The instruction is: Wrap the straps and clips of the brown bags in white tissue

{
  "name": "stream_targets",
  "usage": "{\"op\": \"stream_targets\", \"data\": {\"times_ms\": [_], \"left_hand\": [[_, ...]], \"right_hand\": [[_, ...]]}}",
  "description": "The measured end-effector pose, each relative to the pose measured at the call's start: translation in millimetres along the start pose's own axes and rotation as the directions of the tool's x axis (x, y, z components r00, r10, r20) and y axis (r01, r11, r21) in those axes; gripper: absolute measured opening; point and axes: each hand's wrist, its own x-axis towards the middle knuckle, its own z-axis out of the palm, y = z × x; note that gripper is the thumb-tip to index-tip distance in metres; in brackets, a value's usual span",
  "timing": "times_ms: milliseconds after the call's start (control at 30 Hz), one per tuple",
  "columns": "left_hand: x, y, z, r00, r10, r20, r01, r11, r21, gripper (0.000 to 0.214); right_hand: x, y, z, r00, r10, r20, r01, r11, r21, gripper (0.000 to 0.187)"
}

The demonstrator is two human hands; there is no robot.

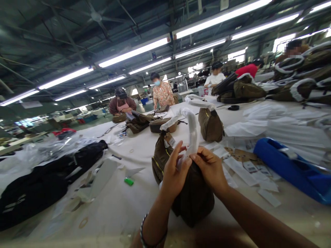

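A dark olive-brown bag (192, 196) stands on the white table (121, 203) right in front of me. Its handle is wrapped in white foam sheet (192, 132) and arches up over the bag. My left hand (174, 172) pinches the lower end of that wrapped handle, fingers closed on the white wrap. My right hand (210, 168) grips the same end from the right side, fingers curled on it. A paper tag (170, 140) hangs near the bag's top left.
A second brown bag (210, 124) with wrapped handle stands behind. Black bags (41, 186) lie at left, a blue tray (292, 168) and paper tags (248, 168) at right, a green lighter (128, 181) near centre. Several people work at the far table end; stacked bags (302, 79) at right.
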Motion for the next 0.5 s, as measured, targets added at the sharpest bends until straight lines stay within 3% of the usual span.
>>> {"op": "stream_targets", "data": {"times_ms": [100, 200, 333, 500], "left_hand": [[3.2, 8.6, 2.0, 0.997, 0.066, -0.031, -0.062, 0.993, 0.099, 0.027], [2.7, 13.1, 3.2, 0.997, 0.037, -0.067, -0.029, 0.993, 0.118, 0.019], [-0.8, 13.7, 2.4, 0.995, -0.031, -0.092, 0.043, 0.99, 0.135, 0.019], [-4.3, 10.1, 3.2, 0.99, -0.022, -0.137, 0.058, 0.964, 0.261, 0.018]], "right_hand": [[-5.9, 2.3, 1.0, 0.994, -0.111, 0.009, 0.111, 0.988, -0.103, 0.018], [-9.5, 3.6, -3.5, 0.986, -0.16, -0.046, 0.152, 0.978, -0.146, 0.024], [-0.6, -4.2, -8.4, 0.994, -0.103, -0.046, 0.101, 0.994, -0.037, 0.026], [10.5, -9.2, 1.4, 0.999, -0.053, -0.007, 0.053, 0.999, -0.005, 0.015]]}}
